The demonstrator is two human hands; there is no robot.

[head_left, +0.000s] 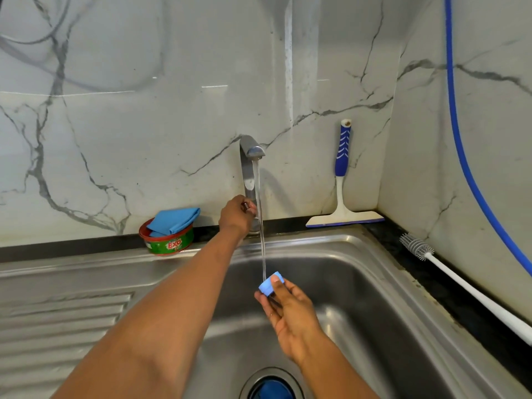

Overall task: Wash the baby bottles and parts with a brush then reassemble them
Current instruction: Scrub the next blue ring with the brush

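My right hand (pixel 289 311) pinches a small light-blue bottle cap (pixel 271 283) over the steel sink (pixel 359 283), right under the thin stream of water falling from the tap (pixel 250 156). My left hand (pixel 236 215) reaches back and grips the tap's handle at the base of the spout. A bottle brush (pixel 460 280) with grey bristles and a long white handle lies on the dark counter along the right wall. A blue object (pixel 272 390) sits in the drain at the bottom edge, partly cut off.
A green and red Exo dish-soap tub (pixel 168 240) with a folded blue cloth (pixel 172 221) on top stands behind the ribbed drainboard (pixel 57 321). A blue-handled squeegee (pixel 342 194) leans on the marble wall. A blue hose (pixel 460 145) hangs down the right wall.
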